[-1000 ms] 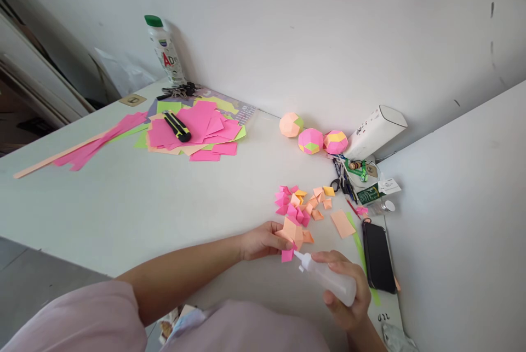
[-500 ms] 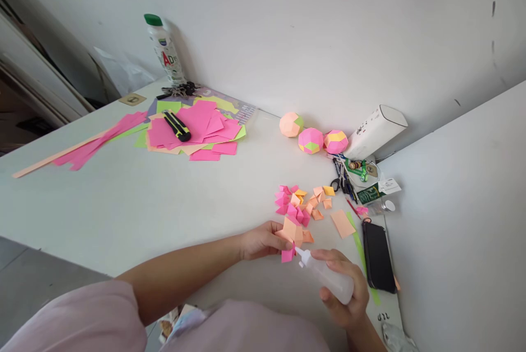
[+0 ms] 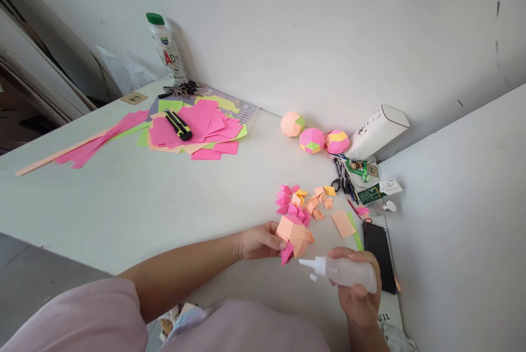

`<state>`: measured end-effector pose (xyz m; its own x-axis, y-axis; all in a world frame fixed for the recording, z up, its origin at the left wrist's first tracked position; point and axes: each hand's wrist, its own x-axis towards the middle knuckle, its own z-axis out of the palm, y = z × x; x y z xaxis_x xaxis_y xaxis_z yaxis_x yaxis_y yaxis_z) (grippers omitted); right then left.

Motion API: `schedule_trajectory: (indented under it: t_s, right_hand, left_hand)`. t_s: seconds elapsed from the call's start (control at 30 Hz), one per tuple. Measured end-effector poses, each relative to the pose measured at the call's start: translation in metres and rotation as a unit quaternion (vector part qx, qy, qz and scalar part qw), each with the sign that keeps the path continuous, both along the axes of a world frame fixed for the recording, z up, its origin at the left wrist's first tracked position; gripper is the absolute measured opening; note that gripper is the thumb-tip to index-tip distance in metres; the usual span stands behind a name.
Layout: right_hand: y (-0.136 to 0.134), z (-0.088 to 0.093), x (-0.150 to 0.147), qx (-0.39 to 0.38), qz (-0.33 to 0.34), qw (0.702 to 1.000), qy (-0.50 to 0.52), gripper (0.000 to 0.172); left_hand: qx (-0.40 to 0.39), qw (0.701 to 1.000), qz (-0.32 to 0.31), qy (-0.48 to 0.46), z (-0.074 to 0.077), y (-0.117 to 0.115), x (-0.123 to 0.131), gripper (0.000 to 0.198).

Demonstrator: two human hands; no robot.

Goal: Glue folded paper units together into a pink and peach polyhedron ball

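Note:
My left hand (image 3: 263,241) is closed on a partly built paper ball (image 3: 292,232), peach with pink pieces. A pink folded flap (image 3: 286,252) juts from its lower side, near my thumb. In my right hand (image 3: 359,292) is a translucent white glue bottle (image 3: 349,273), its narrow nozzle pointing left and its small cap hanging from the neck. The nozzle tip is a little to the right of the ball, apart from it. Just beyond the ball lie small folded pink pieces (image 3: 283,198) and peach folded pieces (image 3: 318,198).
Three finished paper balls (image 3: 312,140) stand by the wall, beside a white box (image 3: 378,133). Scissors (image 3: 337,182), a flat peach sheet (image 3: 343,224) and a black phone (image 3: 380,259) lie right. At left are paper sheets (image 3: 205,122), a box cutter (image 3: 178,125) and a green-capped bottle (image 3: 166,48).
My right hand has drawn the glue bottle right, away from the ball, and turned it nearly level. The ball has turned slightly in my left hand.

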<state>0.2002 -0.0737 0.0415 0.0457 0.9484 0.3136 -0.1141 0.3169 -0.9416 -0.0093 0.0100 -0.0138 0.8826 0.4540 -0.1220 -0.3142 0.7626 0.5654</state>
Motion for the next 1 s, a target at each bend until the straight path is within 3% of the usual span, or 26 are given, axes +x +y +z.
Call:
schedule_trajectory:
  t_s: [0.2, 0.37, 0.63, 0.77, 1.0]
  right_hand:
    - [0.004, 0.006, -0.005, -0.054, -0.008, 0.994, 0.091, 0.032]
    - [0.005, 0.005, -0.007, -0.055, -0.017, 0.994, 0.095, 0.034]
    - [-0.001, -0.007, 0.000, 0.013, -0.007, 0.999, -0.039, 0.032]
    - [-0.001, -0.004, -0.003, 0.046, 0.000, 0.993, -0.104, 0.026]
    - [0.000, 0.001, -0.003, 0.059, 0.011, 0.990, -0.124, 0.026]
  left_hand:
    - [-0.021, 0.998, -0.012, -0.055, -0.009, 0.000, -0.001, 0.034]
    - [0.002, 0.999, -0.018, -0.028, -0.004, 0.000, -0.001, 0.030]
    - [0.045, 0.997, -0.026, 0.058, 0.001, -0.003, 0.003, 0.024]
    - [0.036, 0.997, -0.020, 0.071, -0.002, -0.004, 0.003, 0.027]
    - [0.028, 0.996, -0.013, 0.083, -0.004, -0.003, 0.004, 0.026]
